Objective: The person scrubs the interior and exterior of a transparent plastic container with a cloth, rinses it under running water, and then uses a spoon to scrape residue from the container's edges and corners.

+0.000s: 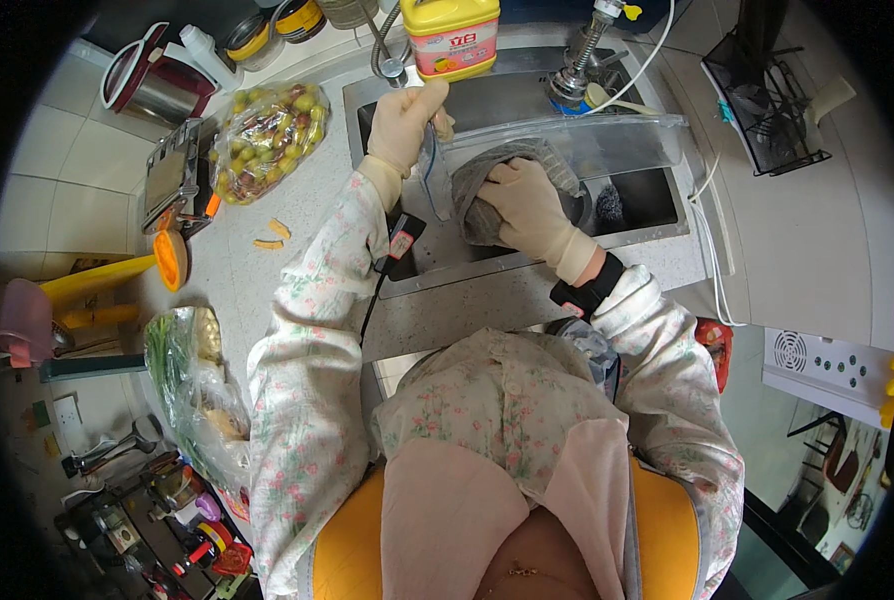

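My left hand (406, 127), in a cream rubber glove, grips the near-left upper edge of a clear plastic bin (627, 142) held over the steel sink (477, 259). The bin is tilted, with its long transparent wall running to the right across the basin. My right hand (533, 214), gloved too, presses a grey cloth (481, 214) against the bin; its fingertips are partly hidden in the folds. A dark scouring pad (609, 202) lies in the sink to the right of the cloth. How far the bin reaches beneath the cloth is hidden.
Behind the sink stands a yellow detergent jug (451, 41), near the faucet (394, 71). A bag of round green-red fruit (271, 142), a kitchen scale (169, 176) and a cut pumpkin piece (169, 259) lie on the left counter. White cords (709, 247) hang at right.
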A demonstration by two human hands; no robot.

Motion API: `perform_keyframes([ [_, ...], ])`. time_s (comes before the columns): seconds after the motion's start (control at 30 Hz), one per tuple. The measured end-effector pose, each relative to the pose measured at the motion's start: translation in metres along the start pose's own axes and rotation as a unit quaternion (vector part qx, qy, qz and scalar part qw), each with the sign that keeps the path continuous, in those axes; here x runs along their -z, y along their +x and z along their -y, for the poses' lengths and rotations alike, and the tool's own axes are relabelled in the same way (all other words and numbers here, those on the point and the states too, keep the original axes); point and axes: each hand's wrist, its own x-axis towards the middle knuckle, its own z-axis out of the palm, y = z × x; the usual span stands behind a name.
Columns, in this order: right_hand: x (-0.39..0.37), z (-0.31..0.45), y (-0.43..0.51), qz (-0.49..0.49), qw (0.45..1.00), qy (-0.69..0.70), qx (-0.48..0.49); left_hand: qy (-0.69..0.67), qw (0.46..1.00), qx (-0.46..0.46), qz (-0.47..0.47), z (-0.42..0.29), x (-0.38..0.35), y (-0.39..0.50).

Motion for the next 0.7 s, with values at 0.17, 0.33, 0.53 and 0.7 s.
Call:
perform_keyframes([
  [0.17, 0.003, 0.0, 0.018, -0.101, 0.993, 0.064, -0.009, 0.014, 1.0, -0.019, -0.004, -0.003, 0.005, 0.008],
  [0.33, 0.013, 0.013, 0.049, -0.09, 0.995, -0.002, 0.037, 0.01, 1.0, -0.018, -0.013, 0.006, 0.011, 0.016],
  [0.53, 0.003, 0.033, 0.073, -0.085, 0.992, -0.088, -0.03, -0.037, 0.999, 0.034, 0.006, 0.013, 0.02, 0.023],
  [0.7, -0.003, 0.038, 0.073, -0.035, 0.988, -0.132, -0.077, 0.029, 0.998, 0.049, 0.009, 0.012, 0.022, 0.02],
])
